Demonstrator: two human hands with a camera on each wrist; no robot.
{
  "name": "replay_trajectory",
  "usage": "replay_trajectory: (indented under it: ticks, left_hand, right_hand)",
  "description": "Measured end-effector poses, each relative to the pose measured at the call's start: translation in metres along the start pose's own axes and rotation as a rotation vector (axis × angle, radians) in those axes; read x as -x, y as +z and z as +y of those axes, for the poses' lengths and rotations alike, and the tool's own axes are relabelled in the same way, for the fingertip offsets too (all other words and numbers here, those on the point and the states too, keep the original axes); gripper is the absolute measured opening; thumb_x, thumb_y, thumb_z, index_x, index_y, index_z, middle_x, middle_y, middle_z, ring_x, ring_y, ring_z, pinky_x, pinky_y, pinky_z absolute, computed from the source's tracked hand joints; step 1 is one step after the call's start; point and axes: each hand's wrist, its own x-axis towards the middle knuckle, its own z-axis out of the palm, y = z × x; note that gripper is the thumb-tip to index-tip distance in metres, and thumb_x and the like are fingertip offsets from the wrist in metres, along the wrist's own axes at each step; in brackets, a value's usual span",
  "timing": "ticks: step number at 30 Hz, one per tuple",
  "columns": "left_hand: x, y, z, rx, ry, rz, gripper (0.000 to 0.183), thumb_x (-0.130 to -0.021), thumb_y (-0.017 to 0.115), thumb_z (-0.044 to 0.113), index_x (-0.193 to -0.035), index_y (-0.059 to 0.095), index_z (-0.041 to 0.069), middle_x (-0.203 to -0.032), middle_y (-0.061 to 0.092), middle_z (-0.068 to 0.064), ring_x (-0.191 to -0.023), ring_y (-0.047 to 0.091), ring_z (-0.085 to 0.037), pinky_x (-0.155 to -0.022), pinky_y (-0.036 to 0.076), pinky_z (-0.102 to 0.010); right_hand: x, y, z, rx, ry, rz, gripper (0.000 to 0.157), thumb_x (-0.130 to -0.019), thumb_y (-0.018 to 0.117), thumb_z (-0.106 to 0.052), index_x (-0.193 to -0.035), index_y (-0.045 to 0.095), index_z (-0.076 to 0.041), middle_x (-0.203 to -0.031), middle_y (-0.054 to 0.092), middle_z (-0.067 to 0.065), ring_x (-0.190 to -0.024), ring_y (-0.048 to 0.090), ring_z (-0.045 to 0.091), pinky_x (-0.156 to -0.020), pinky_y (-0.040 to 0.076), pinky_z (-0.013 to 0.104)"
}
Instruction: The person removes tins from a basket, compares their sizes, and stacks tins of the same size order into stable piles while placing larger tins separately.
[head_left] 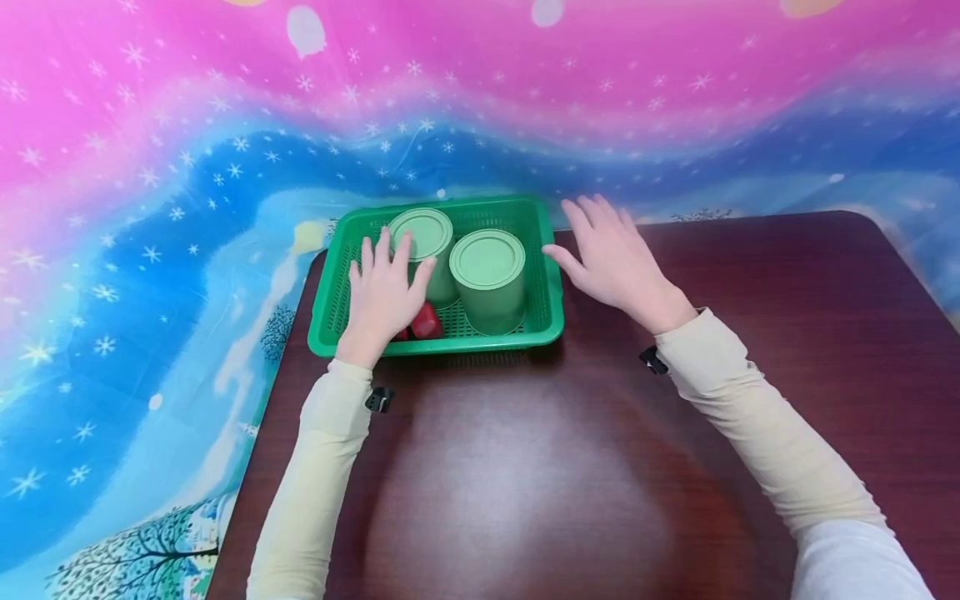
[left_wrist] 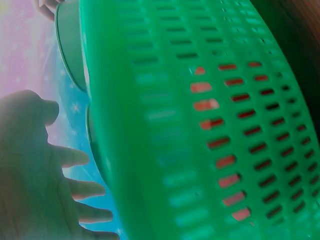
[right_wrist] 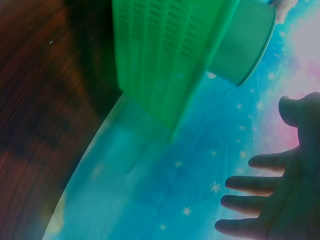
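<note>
A green plastic basket (head_left: 551,321) with slotted walls stands toward the back of the table. Inside it are two pale green lidded cans, the left can (head_left: 442,275) and the right can (head_left: 491,292), both upright. A red object (head_left: 426,322) lies low in front of them, partly hidden. My left hand (head_left: 384,292) is spread above the basket's left part, fingers apart and holding nothing. My right hand (head_left: 618,262) hovers just outside the basket's right rim, its fingers extended. In the left wrist view, more red shows through the slots of the basket (left_wrist: 200,125).
The dark reddish-brown table (head_left: 525,467) stretches in front of the basket and to its right. Behind and along the left hangs a pink and blue cloth (head_left: 225,158) with snowflakes. Black bands (head_left: 380,400) sit at both wrists.
</note>
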Motion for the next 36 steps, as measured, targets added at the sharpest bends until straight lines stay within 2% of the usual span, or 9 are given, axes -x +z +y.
replay_trajectory:
  ticks: [3,7,13,20,25,28,31,36]
  left_hand:
    - [0.004,-0.003,-0.011,0.013,-0.020,0.028,0.070,-0.110,0.037,0.052,-0.164,0.031,0.008,-0.168,0.018,-0.026,-0.153,0.011,-0.053,-0.116,0.013,-0.072]
    - [0.011,-0.005,-0.029,0.025,-0.049,0.050,0.067,-0.110,0.044,0.045,-0.161,0.035,0.004,-0.167,0.021,-0.028,-0.151,0.015,-0.055,-0.115,0.017,-0.073]
    - [0.020,-0.008,-0.057,0.049,-0.100,0.075,0.060,-0.110,0.048,0.033,-0.159,0.038,0.000,-0.165,0.027,-0.027,-0.150,0.019,-0.054,-0.113,0.019,-0.074]
    - [0.032,-0.004,-0.084,0.156,-0.151,0.195,0.048,-0.109,0.051,0.015,-0.153,0.046,-0.004,-0.152,0.043,-0.031,-0.138,0.042,-0.052,-0.109,0.035,-0.065]
    - [0.040,0.000,-0.097,0.234,-0.220,0.258,0.044,-0.108,0.050,0.009,-0.150,0.049,-0.004,-0.149,0.049,-0.029,-0.136,0.047,-0.048,-0.107,0.039,-0.061]
    - [0.044,0.002,-0.102,0.327,-0.270,0.281,0.044,-0.109,0.050,0.011,-0.151,0.051,-0.001,-0.147,0.053,-0.026,-0.133,0.051,-0.044,-0.104,0.042,-0.058]
    - [0.046,0.003,-0.106,0.435,-0.310,0.293,0.044,-0.109,0.053,0.015,-0.151,0.052,0.004,-0.145,0.056,-0.023,-0.130,0.055,-0.040,-0.102,0.044,-0.055]
    - [0.046,0.005,-0.109,0.564,-0.327,0.289,0.046,-0.108,0.056,0.020,-0.152,0.052,0.007,-0.146,0.056,-0.021,-0.133,0.053,-0.039,-0.106,0.042,-0.054]
  right_hand:
    - [-0.004,0.002,-0.006,-0.004,-0.054,0.037,0.070,-0.108,0.055,-0.041,-0.155,0.037,0.008,-0.154,0.041,0.032,-0.147,0.030,0.052,-0.116,0.023,0.067]
    - [-0.008,0.003,-0.017,-0.028,-0.146,0.092,0.064,-0.106,0.061,-0.033,-0.149,0.043,0.012,-0.150,0.045,0.034,-0.145,0.036,0.051,-0.118,0.026,0.060]
    - [-0.015,0.004,-0.038,-0.074,-0.293,0.193,0.052,-0.104,0.065,-0.022,-0.140,0.052,0.013,-0.139,0.056,0.031,-0.138,0.047,0.047,-0.118,0.031,0.050]
    - [-0.024,0.006,-0.074,-0.101,-0.424,0.274,0.041,-0.103,0.066,-0.015,-0.134,0.059,0.011,-0.130,0.063,0.026,-0.128,0.056,0.040,-0.111,0.042,0.046]
    - [-0.030,0.016,-0.105,-0.137,-0.474,0.310,0.035,-0.102,0.067,-0.012,-0.130,0.063,0.009,-0.121,0.067,0.021,-0.116,0.062,0.034,-0.098,0.052,0.041]
    - [-0.034,0.025,-0.120,-0.159,-0.500,0.288,0.033,-0.101,0.067,-0.012,-0.128,0.064,0.006,-0.118,0.068,0.018,-0.112,0.063,0.031,-0.096,0.053,0.037]
    - [-0.037,0.034,-0.132,-0.163,-0.504,0.224,0.029,-0.102,0.066,-0.012,-0.127,0.065,0.004,-0.117,0.069,0.015,-0.112,0.063,0.029,-0.095,0.053,0.035]
    - [-0.044,0.048,-0.145,-0.134,-0.441,0.004,0.029,-0.102,0.066,-0.015,-0.127,0.065,0.000,-0.111,0.067,0.011,-0.101,0.064,0.024,-0.080,0.055,0.035]
